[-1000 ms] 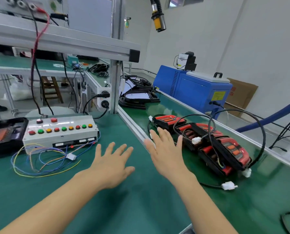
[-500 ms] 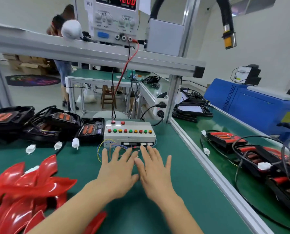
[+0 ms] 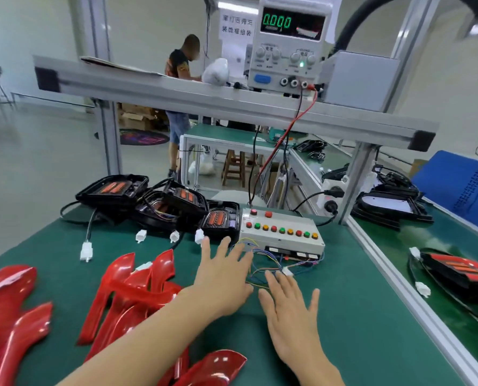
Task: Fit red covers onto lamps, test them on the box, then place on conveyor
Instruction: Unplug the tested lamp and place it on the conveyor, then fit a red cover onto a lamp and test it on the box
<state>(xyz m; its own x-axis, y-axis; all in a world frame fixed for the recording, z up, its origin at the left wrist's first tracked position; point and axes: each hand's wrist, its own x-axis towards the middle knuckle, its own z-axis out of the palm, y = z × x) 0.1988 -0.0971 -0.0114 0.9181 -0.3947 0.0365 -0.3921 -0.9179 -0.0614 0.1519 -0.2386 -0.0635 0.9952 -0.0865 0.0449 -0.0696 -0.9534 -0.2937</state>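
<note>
Head view: red covers lie heaped at eight o'clock on the green table, likely kept within easy reach; bare black lamps wait at eleven o'clock, white plugs trailing toward the test box at twelve, probably for quick connection. Both hands are empty, fingers spread flat: left hand just short of the box's loose coloured wires, right hand beside it, slightly apart. A finished red-topped lamp rides the conveyor at three o'clock. Above, the power supply reads 0.000; the Chinese sign beside it is too blurred to read.
</note>
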